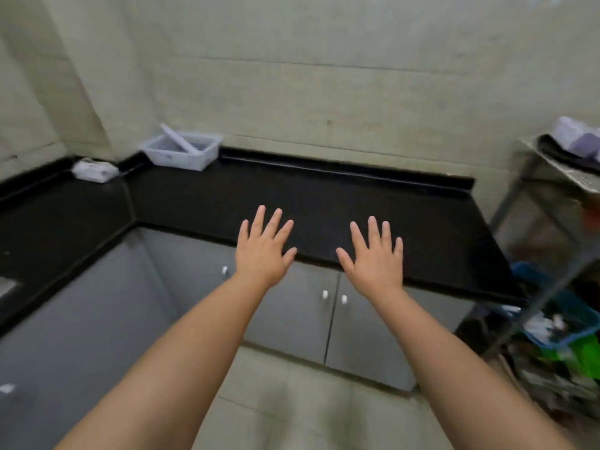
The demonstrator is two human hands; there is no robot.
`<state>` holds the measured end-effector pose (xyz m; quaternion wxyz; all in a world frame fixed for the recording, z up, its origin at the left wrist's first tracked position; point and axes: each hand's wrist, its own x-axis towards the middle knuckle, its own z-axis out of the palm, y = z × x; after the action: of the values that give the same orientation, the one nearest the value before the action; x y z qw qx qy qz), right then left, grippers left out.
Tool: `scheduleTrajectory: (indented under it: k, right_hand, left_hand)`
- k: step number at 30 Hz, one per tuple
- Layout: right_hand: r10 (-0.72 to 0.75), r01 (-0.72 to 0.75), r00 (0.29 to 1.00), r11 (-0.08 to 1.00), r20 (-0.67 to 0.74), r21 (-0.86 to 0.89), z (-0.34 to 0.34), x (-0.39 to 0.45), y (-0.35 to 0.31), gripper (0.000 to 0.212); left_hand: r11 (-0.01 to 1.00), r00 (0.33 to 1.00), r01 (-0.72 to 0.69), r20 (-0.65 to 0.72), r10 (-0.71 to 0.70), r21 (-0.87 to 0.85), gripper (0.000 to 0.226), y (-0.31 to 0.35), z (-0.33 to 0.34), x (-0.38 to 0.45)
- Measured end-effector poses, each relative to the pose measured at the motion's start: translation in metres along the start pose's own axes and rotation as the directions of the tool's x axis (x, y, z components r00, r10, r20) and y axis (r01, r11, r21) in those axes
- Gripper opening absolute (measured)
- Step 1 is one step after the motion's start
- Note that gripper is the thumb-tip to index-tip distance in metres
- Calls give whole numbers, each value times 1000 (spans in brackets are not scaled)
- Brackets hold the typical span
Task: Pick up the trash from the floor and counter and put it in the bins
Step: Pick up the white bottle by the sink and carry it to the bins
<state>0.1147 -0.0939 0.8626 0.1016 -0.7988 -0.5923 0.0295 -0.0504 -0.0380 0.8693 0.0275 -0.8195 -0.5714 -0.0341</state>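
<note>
Over black counter (341, 203) front edge — both hands, left (263, 251) & right (376, 261), spread flat, holding nothing.

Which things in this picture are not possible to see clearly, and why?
Head view only:
- Shelf at right: cut off by the frame edge; its contents are blurred.
- Blue basket: contents smeared by motion blur.
- White scrap at left: too small to identify.
- White tray: the slanted piece inside is unclear.
- Left hand and right hand: open, holding nothing.

Glossy black stone counter (357, 203)
</note>
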Motion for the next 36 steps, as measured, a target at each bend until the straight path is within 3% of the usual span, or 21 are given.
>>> scheduleTrajectory:
  k: [4, 8, 13, 18, 23, 30, 36]
  right_hand:
    - [-226, 227, 973, 974, 44, -20, 25, 46, -125, 59]
    - [-426, 428, 900, 904, 89, -9, 49, 88, -245, 60]
    - [-645, 646, 756, 763, 115, 29, 83, 152, -392, 59]
    - [-784, 785, 604, 616, 143, 64, 117, 213, -535, 60]
    - [-861, 869, 462, 487, 212, 88, 158, 233, -658, 60]
    - [-901, 919, 305, 363, 309, 153, 223, 214, -795, 62]
    - [-821, 866, 347, 466, 454, 180, 290, 199, -889, 70]
  left_hand:
    - [969, 969, 248, -3, -248, -20, 57, -133, -3, -4]
    - [884, 884, 466, -28, -466, -30, 56, -246, -2, -13]
    - [736, 736, 677, -19, -677, 5, 56, -377, 7, -6]
    - [545, 545, 838, -29, -838, 22, 56, -497, 8, 12]
    - [397, 397, 918, -17, -918, 0, 55, -583, 14, 15]
    - [295, 296, 955, 59, -953, -30, 53, -698, 40, 3]
    - [286, 295, 955, 132, -946, -82, 52, -794, 69, -17]
